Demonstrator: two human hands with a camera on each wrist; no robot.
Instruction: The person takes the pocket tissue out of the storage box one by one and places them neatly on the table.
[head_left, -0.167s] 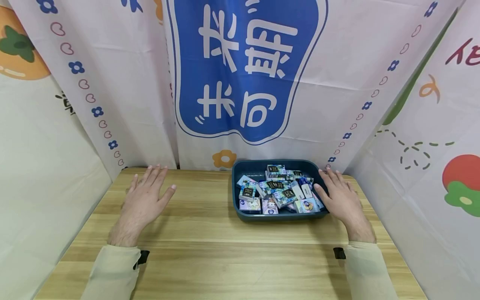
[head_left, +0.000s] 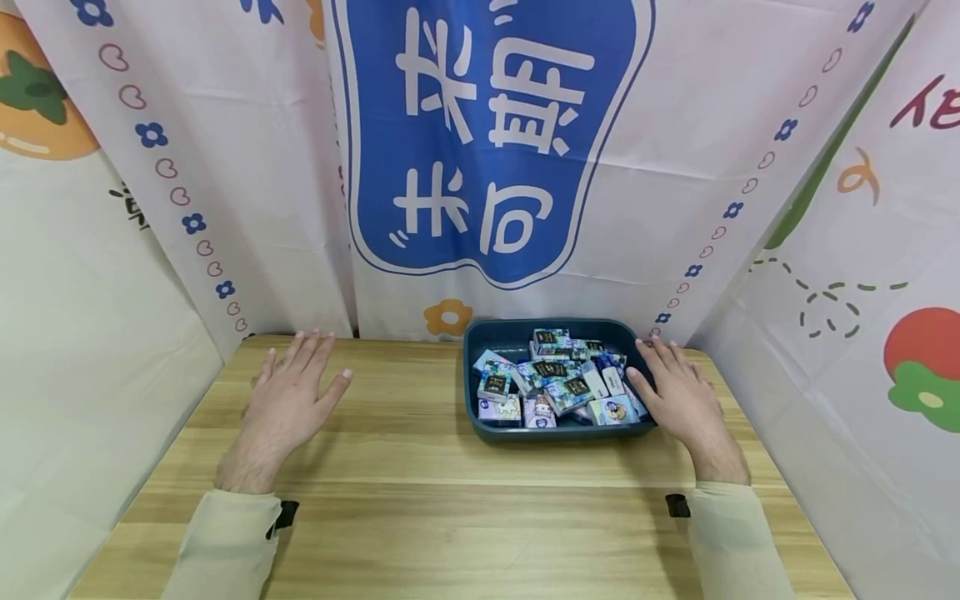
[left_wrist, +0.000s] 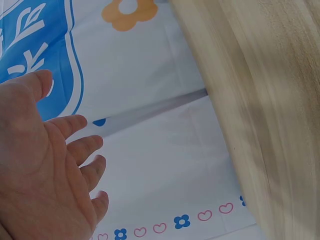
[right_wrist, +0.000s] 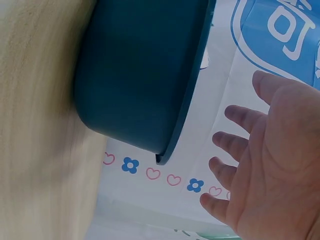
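My left hand [head_left: 288, 404] hovers over the left side of the wooden table, fingers spread and holding nothing. On the right, my right hand [head_left: 681, 400] is held with its fingers spread beside the dark teal bin [head_left: 558, 435]. In the right wrist view, a gap shows between that hand [right_wrist: 270, 160] and the bin's outer wall [right_wrist: 135, 75]. Inside the bin lie several small patterned boxes [head_left: 570, 394], heaped at different angles. Among them, near the right, is a white and blue eraser-like block [head_left: 612, 382]. The left wrist view shows the left palm [left_wrist: 45, 165] with nothing in it.
The wood-grain table [head_left: 450, 517] stretches in front of and between the hands. Printed white cloth [head_left: 285, 208] hangs behind it and at both sides. A black band [head_left: 283, 514] sits at the left wrist and another [head_left: 678, 506] at the right.
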